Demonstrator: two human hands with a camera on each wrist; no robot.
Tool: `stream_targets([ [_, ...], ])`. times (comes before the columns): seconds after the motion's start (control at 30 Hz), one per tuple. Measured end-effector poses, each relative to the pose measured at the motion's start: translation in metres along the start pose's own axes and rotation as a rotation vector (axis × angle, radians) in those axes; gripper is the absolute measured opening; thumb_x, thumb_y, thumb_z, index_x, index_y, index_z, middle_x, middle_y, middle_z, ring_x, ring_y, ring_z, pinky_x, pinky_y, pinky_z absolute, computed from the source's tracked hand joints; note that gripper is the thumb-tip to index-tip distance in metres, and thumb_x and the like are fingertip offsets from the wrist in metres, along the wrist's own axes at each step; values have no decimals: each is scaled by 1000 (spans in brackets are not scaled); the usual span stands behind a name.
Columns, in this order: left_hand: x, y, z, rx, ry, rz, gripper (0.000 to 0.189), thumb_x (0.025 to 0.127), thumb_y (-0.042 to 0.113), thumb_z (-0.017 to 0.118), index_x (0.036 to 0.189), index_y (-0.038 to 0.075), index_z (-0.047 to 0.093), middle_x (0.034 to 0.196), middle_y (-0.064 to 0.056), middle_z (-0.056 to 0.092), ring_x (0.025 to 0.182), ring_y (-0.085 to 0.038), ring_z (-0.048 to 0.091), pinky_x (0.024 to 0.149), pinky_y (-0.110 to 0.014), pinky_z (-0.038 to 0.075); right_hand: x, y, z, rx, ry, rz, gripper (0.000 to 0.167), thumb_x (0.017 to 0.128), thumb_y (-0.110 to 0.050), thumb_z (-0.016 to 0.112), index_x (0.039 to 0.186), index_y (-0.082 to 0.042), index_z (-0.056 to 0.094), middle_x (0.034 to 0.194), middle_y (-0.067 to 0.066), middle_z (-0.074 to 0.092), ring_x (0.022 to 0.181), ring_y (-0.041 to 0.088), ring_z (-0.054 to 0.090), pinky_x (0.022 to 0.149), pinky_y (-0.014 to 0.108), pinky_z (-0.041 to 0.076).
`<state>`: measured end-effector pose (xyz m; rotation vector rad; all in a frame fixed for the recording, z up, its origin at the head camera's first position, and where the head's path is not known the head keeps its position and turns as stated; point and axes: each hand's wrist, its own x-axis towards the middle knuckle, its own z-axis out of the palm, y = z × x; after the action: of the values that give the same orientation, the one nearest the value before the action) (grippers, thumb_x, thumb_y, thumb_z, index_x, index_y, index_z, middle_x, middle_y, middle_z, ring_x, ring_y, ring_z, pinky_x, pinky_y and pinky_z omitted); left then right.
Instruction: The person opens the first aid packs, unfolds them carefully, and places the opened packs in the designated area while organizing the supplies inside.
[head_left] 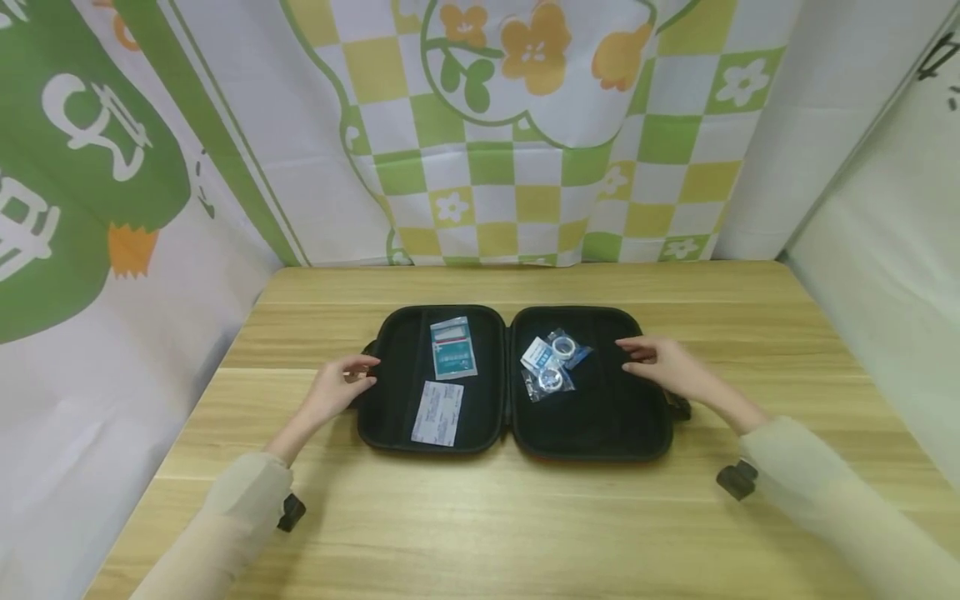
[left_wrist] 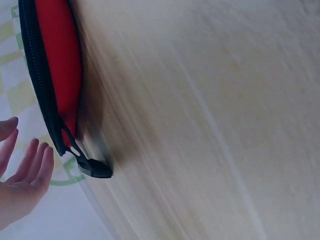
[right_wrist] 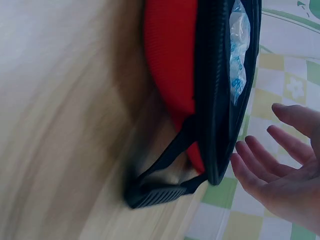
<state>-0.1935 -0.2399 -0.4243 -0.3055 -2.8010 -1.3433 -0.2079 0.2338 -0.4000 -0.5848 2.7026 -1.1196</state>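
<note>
Red zip case [head_left: 588, 429], black inside, lying spread open on a wood-grained table [head_left: 480, 521]

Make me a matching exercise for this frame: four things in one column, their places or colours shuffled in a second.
Column 1
1. Teal packet
2. White printed item
3. Wrapped rings
4. Outer shell

Column 2
A. Red
B. In the right half of the open case
C. In the left half, on the side nearer the person
D. In the left half, on the side farther from the person

Pairs: 1-D, 2-C, 3-B, 4-A
</note>
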Motion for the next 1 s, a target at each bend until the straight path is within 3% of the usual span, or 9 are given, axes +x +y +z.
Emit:
stream_targets([
  [0.17,1,-13,0,48,17,-17,32,80,-4,59,111,-6,56,110,-27,54,101,-40,52,81,-44,47,16,-4,7,3,-35,-14,40,84,-5,57,119,12,47,115,31,51,100,41,52,82,46,45],
  [0.37,0,-18,0,45,-21,-46,39,79,-7,58,117,-8,50,120,-29,48,102,-41,51,83,-44,46,37,-3,14,37,-72,6,41,83,-3,58,119,12,47,116,30,50,101,40,52,82,45,45],
  [0.53,-1,-19,0,14,-31,-66,40,79,-7,57,119,-9,48,120,-29,47,100,-41,53,80,-43,48,51,-5,21,28,-68,11,43,81,-4,60,119,12,48,114,29,52,101,39,52,82,45,46],
  [0.8,-1,-20,1,-6,-57,-120,38,82,-6,55,119,-10,48,117,-28,50,98,-38,56,78,-38,50,69,-5,32,-94,-26,-6,47,76,-8,66,116,11,51,109,27,56,96,37,55,81,44,45],
  [1.0,0,-19,1,-14,-72,-169,37,83,-6,54,119,-11,48,121,-29,47,99,-37,55,80,-38,49,74,-6,36,-89,-43,0,51,74,-8,68,116,14,49,103,29,56,92,38,57,78,43,47],
])
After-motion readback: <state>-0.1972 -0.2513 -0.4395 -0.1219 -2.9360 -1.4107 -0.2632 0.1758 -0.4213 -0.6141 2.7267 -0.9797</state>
